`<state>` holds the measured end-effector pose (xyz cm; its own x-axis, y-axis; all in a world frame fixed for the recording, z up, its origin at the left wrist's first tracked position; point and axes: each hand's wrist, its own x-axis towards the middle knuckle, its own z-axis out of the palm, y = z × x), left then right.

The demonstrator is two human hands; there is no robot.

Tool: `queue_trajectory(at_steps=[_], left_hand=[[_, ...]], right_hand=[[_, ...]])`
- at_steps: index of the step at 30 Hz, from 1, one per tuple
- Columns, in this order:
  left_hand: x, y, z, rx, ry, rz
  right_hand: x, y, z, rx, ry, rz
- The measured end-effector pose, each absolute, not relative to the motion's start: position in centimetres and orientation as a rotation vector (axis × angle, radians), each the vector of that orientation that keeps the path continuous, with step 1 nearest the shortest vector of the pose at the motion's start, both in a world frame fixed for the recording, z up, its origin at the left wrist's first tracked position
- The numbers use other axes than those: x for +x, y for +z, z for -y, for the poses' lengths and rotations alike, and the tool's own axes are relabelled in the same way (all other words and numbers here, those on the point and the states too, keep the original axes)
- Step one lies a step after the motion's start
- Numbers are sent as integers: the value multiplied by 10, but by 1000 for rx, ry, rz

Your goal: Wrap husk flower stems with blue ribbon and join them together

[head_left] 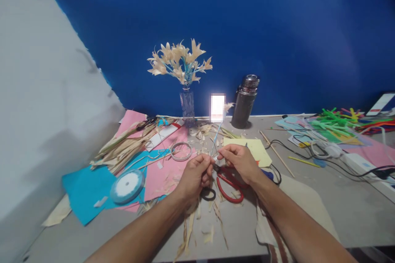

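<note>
My left hand (195, 175) and my right hand (239, 161) meet above the table's middle, both with fingers pinched together. Between them they hold a thin light-blue stem (216, 136) that rises toward the back, with a pale husk piece at its far end. Red-handled scissors (227, 181) lie on the table just under my right hand. Pale dried husk strips (188, 230) lie scattered below my left hand.
A glass vase of pale husk flowers (180, 62) and a dark metal flask (245, 100) stand at the back by the blue wall. Blue ribbon spool (127, 185), tape ring (181, 151), pink and blue paper sheets, husk pile (126, 146) left. Cables, pipe cleaners (336, 121) right.
</note>
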<state>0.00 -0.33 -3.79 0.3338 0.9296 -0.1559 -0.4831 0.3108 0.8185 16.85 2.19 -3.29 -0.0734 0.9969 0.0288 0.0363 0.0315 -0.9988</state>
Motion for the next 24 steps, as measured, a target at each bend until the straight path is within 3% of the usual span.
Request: queue_trajectory(at_steps=[16, 24], left_hand=[[-3, -46, -4, 756, 1167, -890], [-8, -41, -6, 735, 1190, -939]], right_hand=[[167, -35, -27, -1179, 1165, 1172], [159, -37, -18, -1263, 1100, 1561]])
